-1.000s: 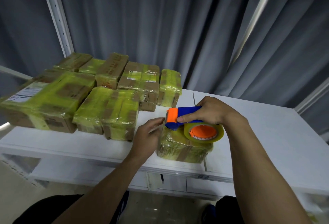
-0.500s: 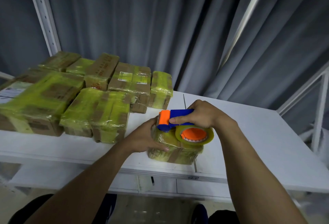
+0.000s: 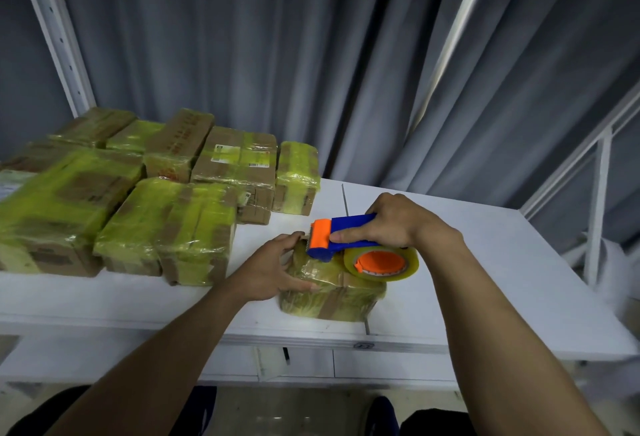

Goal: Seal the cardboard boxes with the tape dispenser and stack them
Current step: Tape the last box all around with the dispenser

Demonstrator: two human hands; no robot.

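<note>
A small cardboard box [image 3: 332, 293] wrapped in yellowish tape sits near the front edge of the white table [image 3: 485, 279]. My left hand [image 3: 273, 271] grips its left side, thumb along the near face and fingers over the far top corner. My right hand [image 3: 388, 224] holds the blue handle of the tape dispenser [image 3: 349, 238], whose orange head rests on the box's top left edge. The tape roll [image 3: 381, 262] with its orange hub hangs over the box's right half.
Several taped cardboard boxes [image 3: 166, 227] crowd the table's left and back. A grey curtain hangs behind. White metal frame posts [image 3: 55, 37] stand at left and at right [image 3: 595, 207]. The table's right part is bare white surface.
My left hand has closed onto the box's left side. The dispenser stays on top of the box, its head near the left edge. The camera view shifted slightly.
</note>
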